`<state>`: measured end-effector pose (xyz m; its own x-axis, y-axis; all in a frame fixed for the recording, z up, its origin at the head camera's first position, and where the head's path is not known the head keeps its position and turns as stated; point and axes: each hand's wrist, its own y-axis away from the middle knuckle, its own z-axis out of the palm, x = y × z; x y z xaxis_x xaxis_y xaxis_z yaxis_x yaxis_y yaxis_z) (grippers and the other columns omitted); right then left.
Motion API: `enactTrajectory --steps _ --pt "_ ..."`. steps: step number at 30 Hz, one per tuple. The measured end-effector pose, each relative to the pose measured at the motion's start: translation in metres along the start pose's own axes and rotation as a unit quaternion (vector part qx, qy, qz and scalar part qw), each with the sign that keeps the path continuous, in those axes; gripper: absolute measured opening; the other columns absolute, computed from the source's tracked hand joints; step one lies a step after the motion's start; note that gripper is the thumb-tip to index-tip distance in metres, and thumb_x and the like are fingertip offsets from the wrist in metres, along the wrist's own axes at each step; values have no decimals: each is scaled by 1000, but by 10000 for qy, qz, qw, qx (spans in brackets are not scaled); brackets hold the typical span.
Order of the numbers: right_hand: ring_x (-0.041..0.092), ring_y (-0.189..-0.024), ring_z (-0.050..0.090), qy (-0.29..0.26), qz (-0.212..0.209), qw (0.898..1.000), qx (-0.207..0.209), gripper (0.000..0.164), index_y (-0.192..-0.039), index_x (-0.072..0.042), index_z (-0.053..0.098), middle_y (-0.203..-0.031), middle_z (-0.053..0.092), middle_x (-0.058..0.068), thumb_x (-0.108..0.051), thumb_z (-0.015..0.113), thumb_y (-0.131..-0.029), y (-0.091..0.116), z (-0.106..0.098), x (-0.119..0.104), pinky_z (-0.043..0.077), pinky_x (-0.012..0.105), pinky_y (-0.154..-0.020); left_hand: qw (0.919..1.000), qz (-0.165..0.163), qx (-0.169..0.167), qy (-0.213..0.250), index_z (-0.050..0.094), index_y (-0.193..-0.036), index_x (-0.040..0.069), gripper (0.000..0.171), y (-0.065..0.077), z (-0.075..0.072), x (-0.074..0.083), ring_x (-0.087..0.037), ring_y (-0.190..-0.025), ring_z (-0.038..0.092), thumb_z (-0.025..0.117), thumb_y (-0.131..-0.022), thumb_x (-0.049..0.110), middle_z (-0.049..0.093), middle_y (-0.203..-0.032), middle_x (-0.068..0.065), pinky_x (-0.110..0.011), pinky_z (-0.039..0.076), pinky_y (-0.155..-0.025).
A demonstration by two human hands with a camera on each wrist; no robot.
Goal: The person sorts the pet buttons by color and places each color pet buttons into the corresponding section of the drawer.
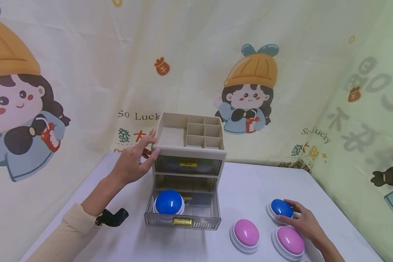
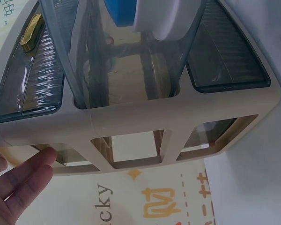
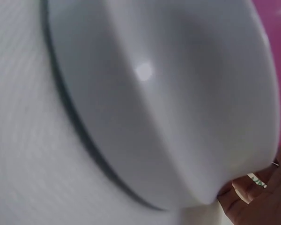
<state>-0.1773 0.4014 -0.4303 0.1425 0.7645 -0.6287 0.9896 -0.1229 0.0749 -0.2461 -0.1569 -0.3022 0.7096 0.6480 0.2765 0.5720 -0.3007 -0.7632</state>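
Note:
A beige desktop organizer (image 1: pixel 189 148) has its lower clear drawer (image 1: pixel 203 207) pulled out. In that drawer, on its left side, sits a blue dome push button (image 1: pixel 169 202) with a white base. My left hand (image 1: pixel 131 163) touches the organizer's upper left corner, thumb at the front edge and a finger along the side; its fingertips (image 2: pixel 46 157) show beside the organizer in the left wrist view. At the right, my right hand (image 1: pixel 302 220) holds another blue push button (image 1: pixel 281 208) between thumb and fingers, over the table. A pink push button (image 1: pixel 290 240) lies just below that hand.
A second pink push button (image 1: pixel 246 233) stands on the white table (image 1: pixel 249 185), right of the drawer. The upper drawer (image 1: pixel 188 165) is closed. Open compartments (image 1: pixel 204 131) top the organizer. A printed cloth (image 1: pixel 190 87) hangs behind the table.

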Motion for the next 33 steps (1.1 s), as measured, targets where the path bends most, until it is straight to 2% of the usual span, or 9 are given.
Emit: enactTrajectory --steps 6,12,14,19,22,26,28,30,33 --pt "47 -121 45 -130 88 9999 22 87 -145 -4 35 -139 41 32 -48 72 -80 0 0 5 45 56 -92 10000 -28 25 34 51 -133 14 46 0 1 0 -16 -79 71 62 -91 27 43 -148 -2 -25 55 -58" --pt "45 -130 33 -624 381 9973 -55 86 -150 -9 28 -145 33 31 -51 65 -85 0 -6 9 35 62 -101 10000 9 17 -57 51 -132 13 45 -1 1 0 -16 -78 71 61 -91 28 43 -148 -3 -25 55 -59" --pt "44 -130 34 -802 493 9955 -89 85 -151 -10 26 -147 32 30 -53 62 -87 0 -7 10 38 58 -100 10000 1 10 -59 51 -132 14 45 -1 1 0 -15 -78 71 61 -91 28 43 -148 -3 -25 55 -59" --pt "38 -127 39 -987 490 9939 -1 83 -151 -10 26 -146 34 26 -52 61 -88 2 -8 10 45 34 -89 10000 -24 17 -62 50 -134 14 47 -2 1 2 -15 -78 70 61 -91 30 45 -146 -3 -25 55 -59" --pt "39 -130 35 -1124 449 9926 28 83 -151 -9 26 -147 32 27 -48 63 -88 3 -8 9 42 43 -95 10000 -31 21 -63 50 -135 15 48 -3 1 2 -16 -78 71 61 -91 29 46 -145 -4 -25 55 -58" --pt "43 -134 26 -1269 417 9910 -41 84 -152 -10 22 -149 27 28 -47 63 -89 5 -10 2 28 64 -104 10000 -33 15 -54 50 -134 15 48 -3 0 2 -16 -79 71 62 -91 29 45 -146 -3 -25 55 -59" --pt "43 -134 27 -1204 304 9923 -13 82 -152 -11 23 -149 29 27 -47 62 -89 7 -11 -4 30 65 -102 10000 -26 16 -60 50 -134 15 47 -2 0 2 -16 -79 71 61 -91 29 44 -147 -3 -25 55 -59" --pt "39 -131 32 -1081 125 9940 63 80 -151 -12 26 -148 35 24 -47 63 -89 10 -12 -12 38 59 -97 10000 -20 23 -62 51 -133 15 46 -1 1 1 -16 -79 71 61 -91 28 43 -147 -3 -25 55 -59" --pt "32 -126 41 -906 -134 9956 181 75 -149 -15 32 -144 43 19 -45 64 -88 15 -12 -23 46 40 -90 10000 -25 23 -69 51 -133 14 45 0 1 0 -16 -79 71 61 -91 28 42 -148 -3 -25 55 -59"
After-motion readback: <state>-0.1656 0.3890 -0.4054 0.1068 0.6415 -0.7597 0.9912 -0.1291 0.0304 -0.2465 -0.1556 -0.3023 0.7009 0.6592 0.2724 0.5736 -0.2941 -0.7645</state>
